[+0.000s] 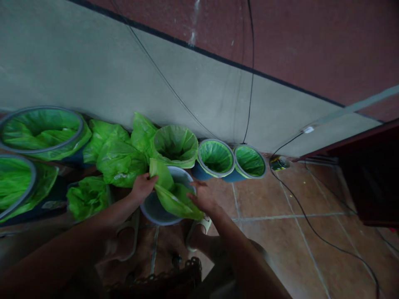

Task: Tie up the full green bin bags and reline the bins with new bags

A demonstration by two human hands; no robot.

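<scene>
My left hand (144,185) pinches one edge of a green plastic bag (174,199). On the bag's other side, my right hand (202,196) grips it, partly hidden by my own fingers and wrist. The bag hangs loosely between both hands, over and partly inside a pale grey-blue bin (152,211) on the floor between my feet. Just behind that bin stands another bin with a green liner (176,145) folded over its rim. Crumpled green bags (121,162) lie close to my left hand.
Two small lined bins (216,158) (249,161) stand by the wall at right, near a can (279,163). Larger lined bins (42,128) (18,187) are at left. A black cable (299,203) crosses the tiles. Dark furniture (370,178) stands far right.
</scene>
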